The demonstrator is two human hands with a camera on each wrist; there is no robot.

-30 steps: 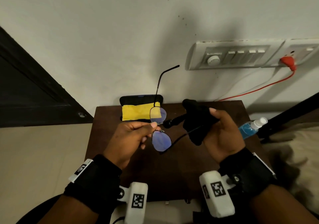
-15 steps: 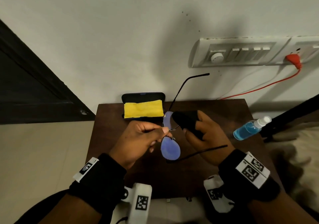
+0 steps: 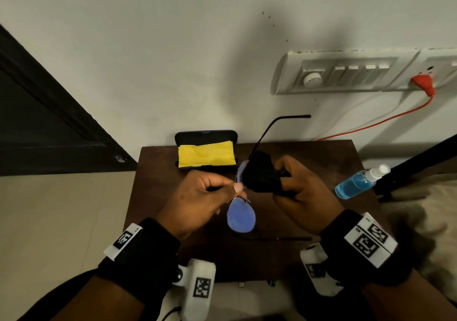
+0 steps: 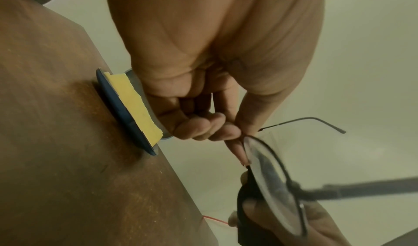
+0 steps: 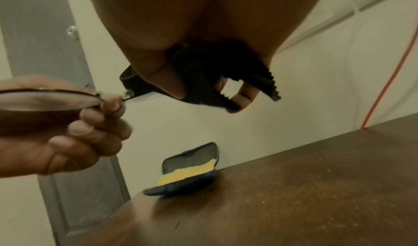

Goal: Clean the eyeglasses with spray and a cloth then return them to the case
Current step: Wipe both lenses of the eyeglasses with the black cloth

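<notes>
Above the table (image 3: pixel 158 197), left hand (image 3: pixel 197 202) pinches eyeglasses (image 3: pixel 241 218); right hand (image 3: pixel 306 197) grips black cloth (image 3: pixel 259 174).

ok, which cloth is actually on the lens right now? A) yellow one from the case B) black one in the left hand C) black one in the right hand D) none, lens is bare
C: the right hand wraps the black cloth over one lens of the eyeglasses; the yellow cloth lies in the open case.
</notes>
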